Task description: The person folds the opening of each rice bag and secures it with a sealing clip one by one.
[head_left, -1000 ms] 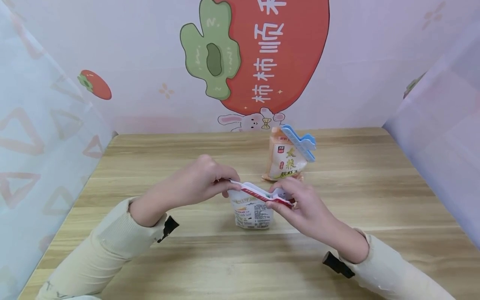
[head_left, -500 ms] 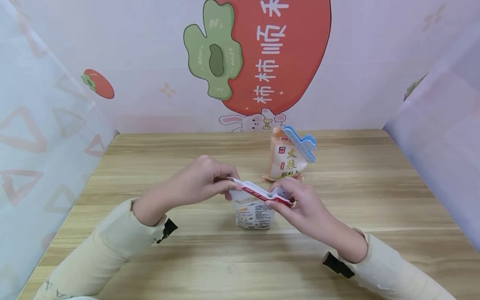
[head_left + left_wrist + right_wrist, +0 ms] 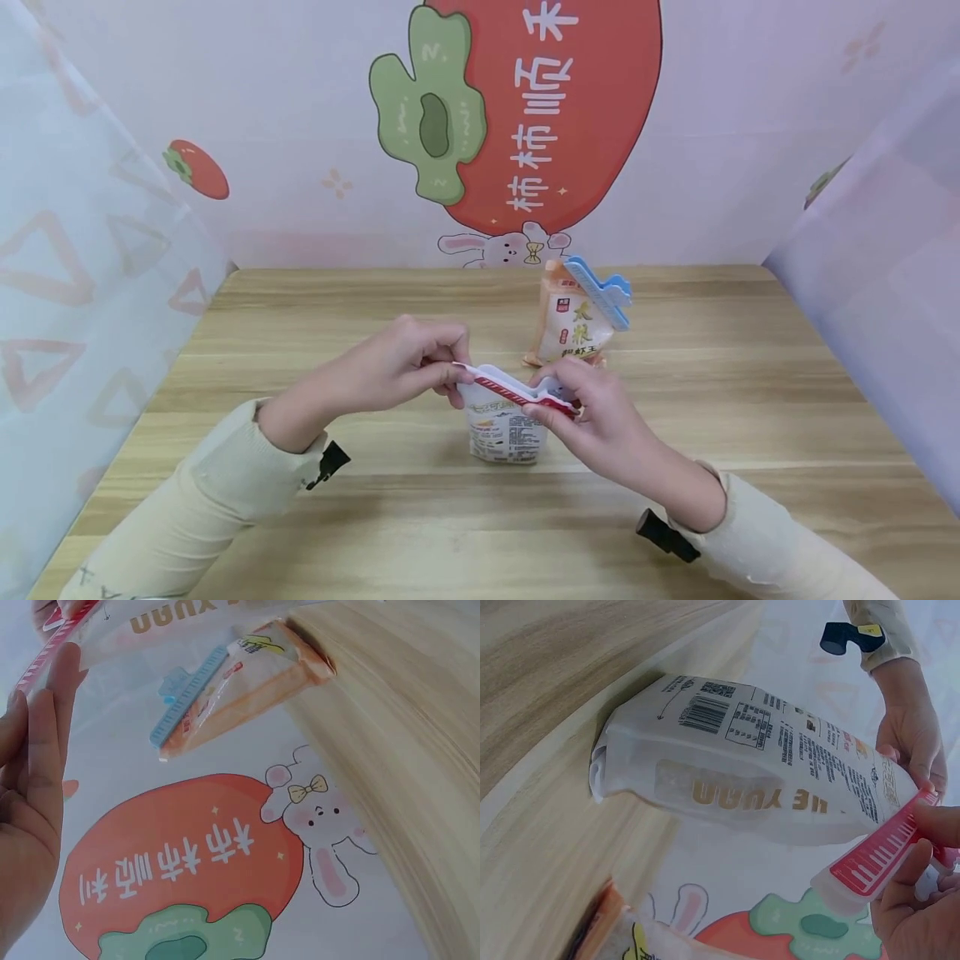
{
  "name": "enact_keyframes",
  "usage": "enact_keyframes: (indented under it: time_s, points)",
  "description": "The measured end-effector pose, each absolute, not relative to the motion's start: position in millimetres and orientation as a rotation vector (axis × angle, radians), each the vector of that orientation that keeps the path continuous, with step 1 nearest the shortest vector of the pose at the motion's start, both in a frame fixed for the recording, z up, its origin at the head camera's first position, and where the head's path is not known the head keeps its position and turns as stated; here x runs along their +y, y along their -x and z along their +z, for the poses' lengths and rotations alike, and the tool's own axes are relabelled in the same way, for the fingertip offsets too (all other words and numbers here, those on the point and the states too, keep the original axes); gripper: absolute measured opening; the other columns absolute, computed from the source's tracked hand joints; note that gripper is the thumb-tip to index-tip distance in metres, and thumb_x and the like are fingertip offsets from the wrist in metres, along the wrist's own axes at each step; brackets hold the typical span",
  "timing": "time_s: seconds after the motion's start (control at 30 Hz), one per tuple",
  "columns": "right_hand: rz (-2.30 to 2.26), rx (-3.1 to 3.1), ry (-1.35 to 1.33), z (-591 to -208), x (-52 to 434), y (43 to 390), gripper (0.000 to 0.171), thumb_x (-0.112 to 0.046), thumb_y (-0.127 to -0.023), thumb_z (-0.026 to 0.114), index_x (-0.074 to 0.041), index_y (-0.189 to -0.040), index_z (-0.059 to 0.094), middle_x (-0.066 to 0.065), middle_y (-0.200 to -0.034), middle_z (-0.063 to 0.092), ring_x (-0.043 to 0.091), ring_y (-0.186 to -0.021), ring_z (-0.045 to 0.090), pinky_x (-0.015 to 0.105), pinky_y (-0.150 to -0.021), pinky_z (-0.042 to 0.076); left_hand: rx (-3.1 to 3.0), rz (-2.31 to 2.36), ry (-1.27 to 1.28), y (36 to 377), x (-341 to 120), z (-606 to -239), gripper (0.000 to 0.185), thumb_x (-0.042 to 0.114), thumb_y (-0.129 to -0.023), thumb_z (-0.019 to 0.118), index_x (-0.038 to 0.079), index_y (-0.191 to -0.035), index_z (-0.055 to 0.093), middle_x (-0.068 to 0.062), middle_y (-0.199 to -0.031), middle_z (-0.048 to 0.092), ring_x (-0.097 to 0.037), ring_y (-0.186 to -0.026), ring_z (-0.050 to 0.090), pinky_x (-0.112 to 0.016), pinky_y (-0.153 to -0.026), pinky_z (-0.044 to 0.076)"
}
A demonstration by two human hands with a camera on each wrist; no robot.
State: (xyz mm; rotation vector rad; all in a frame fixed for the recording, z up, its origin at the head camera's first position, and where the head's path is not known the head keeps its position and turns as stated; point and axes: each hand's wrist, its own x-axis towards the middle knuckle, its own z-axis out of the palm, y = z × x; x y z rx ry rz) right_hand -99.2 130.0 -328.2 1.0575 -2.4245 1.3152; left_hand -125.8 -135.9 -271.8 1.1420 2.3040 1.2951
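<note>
Both hands pinch the red-and-white sealing clip (image 3: 517,392) across the top of the white snack bag (image 3: 501,429) standing mid-tabletop (image 3: 750,400) — left hand (image 3: 397,362) at its left end, right hand (image 3: 588,408) at its right — with the orange bag (image 3: 570,329), blue-clipped, just behind.
</note>
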Motion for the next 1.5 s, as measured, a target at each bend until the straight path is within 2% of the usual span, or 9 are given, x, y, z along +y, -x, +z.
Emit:
enact_keyframes:
  time_s: [0.13,0.33,0.5,0.73,1.03,1.27,1.5]
  points:
    - [1.329,-2.423,-1.055,-327.4,128.6,98.3,0.022,0.0,-0.082,0.078,-0.009,-0.097,0.064,-0.001,-0.084,0.061,0.002,-0.066,0.048,0.02,-0.052,0.045,2.262,1.294,-1.066,128.0,-135.9,-272.5,0.013,0.002,-0.093,0.066,0.002,-0.088,0.054,-0.011,-0.087,0.077,-0.009,-0.071,0.073,-0.029,-0.068,0.06]
    - [1.326,-2.421,-1.073,-325.6,125.8,98.8,0.021,-0.001,-0.082,0.077,-0.007,-0.097,0.064,0.0,-0.086,0.061,0.003,-0.069,0.05,0.02,-0.054,0.048,2.196,1.308,-0.928,130.3,-137.7,-279.3,0.015,0.005,-0.09,0.072,0.001,-0.096,0.059,-0.008,-0.082,0.078,-0.015,-0.073,0.074,-0.027,-0.055,0.053]
    - [1.34,-2.441,-1.052,-324.5,123.7,98.7,0.021,-0.002,-0.083,0.077,-0.007,-0.098,0.063,0.0,-0.088,0.06,0.004,-0.071,0.052,0.02,-0.055,0.05,2.193,1.327,-0.948,131.5,-138.0,-281.4,0.008,0.005,-0.09,0.072,0.002,-0.097,0.072,-0.007,-0.082,0.077,-0.016,-0.069,0.073,-0.024,-0.049,0.046]
    - [1.362,-2.388,-1.074,-323.6,117.9,99.7,0.023,-0.001,-0.083,0.077,-0.007,-0.1,0.063,0.002,-0.091,0.063,0.005,-0.072,0.056,0.02,-0.057,0.052,2.214,1.327,-0.996,130.3,-135.3,-281.1,0.007,0.001,-0.09,0.07,0.002,-0.096,0.074,-0.007,-0.084,0.077,-0.013,-0.067,0.072,-0.022,-0.047,0.039]
    - [1.381,-2.401,-1.062,-321.8,113.7,99.6,0.023,-0.001,-0.084,0.076,-0.007,-0.101,0.063,0.003,-0.092,0.062,0.006,-0.073,0.055,0.02,-0.058,0.053,2.223,1.344,-0.993,129.9,-136.0,-283.8,0.008,0.0,-0.089,0.07,0.001,-0.096,0.074,-0.008,-0.087,0.077,-0.012,-0.068,0.072,-0.021,-0.047,0.04]
    - [1.354,-2.386,-1.122,-314.3,109.3,98.2,0.023,-0.002,-0.084,0.076,-0.008,-0.101,0.062,0.002,-0.092,0.062,0.007,-0.075,0.052,0.02,-0.057,0.051,2.236,1.344,-1.043,123.1,-134.9,-282.0,0.012,-0.002,-0.089,0.07,0.0,-0.099,0.075,-0.007,-0.089,0.076,-0.007,-0.07,0.073,-0.019,-0.045,0.035]
    - [1.402,-2.475,-1.036,-314.7,119.1,97.6,0.033,-0.004,-0.08,0.081,-0.009,-0.109,0.065,0.004,-0.102,0.069,0.007,-0.076,0.054,0.02,-0.058,0.051,2.282,1.326,-1.049,120.4,-135.4,-280.7,0.014,0.003,-0.088,0.073,0.005,-0.102,0.073,-0.004,-0.089,0.076,-0.005,-0.069,0.071,-0.02,-0.05,0.047]
